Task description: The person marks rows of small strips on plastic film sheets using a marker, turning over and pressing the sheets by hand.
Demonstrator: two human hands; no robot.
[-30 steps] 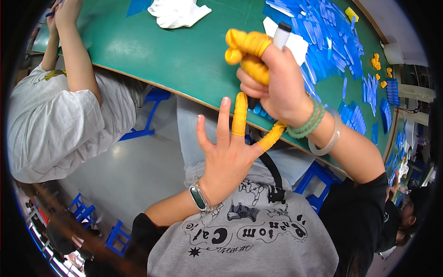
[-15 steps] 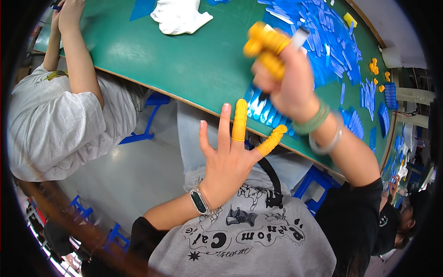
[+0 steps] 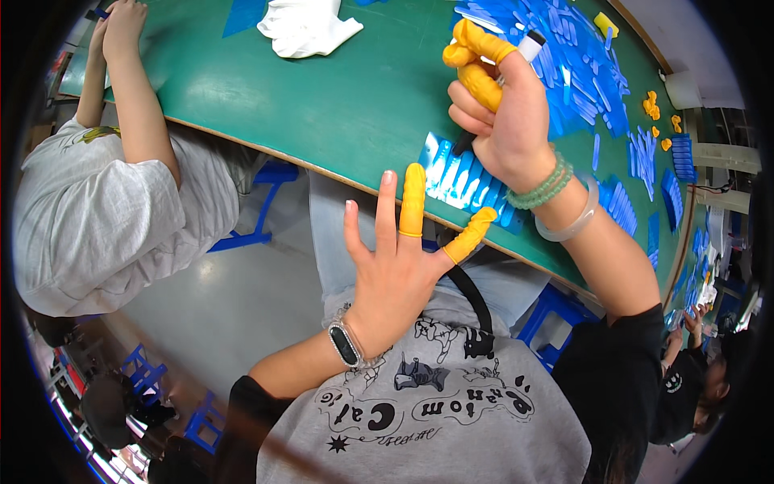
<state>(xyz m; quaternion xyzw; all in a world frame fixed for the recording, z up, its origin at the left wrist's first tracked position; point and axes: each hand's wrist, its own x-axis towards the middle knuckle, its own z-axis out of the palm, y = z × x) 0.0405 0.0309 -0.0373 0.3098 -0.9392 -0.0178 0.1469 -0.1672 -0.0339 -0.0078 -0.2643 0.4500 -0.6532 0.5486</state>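
Observation:
My left hand (image 3: 392, 270) hovers in front of the table's near edge, fingers spread, holding nothing. Yellow finger cots cover its thumb and index finger. My right hand (image 3: 516, 121) is closed round a marker pen (image 3: 531, 47) with a white barrel; its black upper end sticks out above the hand. Yellow cots also cover that hand's thumb and some fingers. Under my right hand, a shiny blue sheet of side-by-side strips (image 3: 457, 179) lies at the table edge. The pen's dark lower end points down at it; whether they touch I cannot tell.
Loose blue strips (image 3: 584, 73) are heaped at the far right of the green table (image 3: 266, 113). A white glove or cloth (image 3: 306, 28) lies toward the back. Yellow finger cots (image 3: 651, 105) sit at the right. On my left, a co-worker's arms (image 3: 129, 73) rest over the table.
My right hand has shifted slightly right and stopped blurring, still gripping the marker pen. My left hand has moved a little up and left, fingers still spread.

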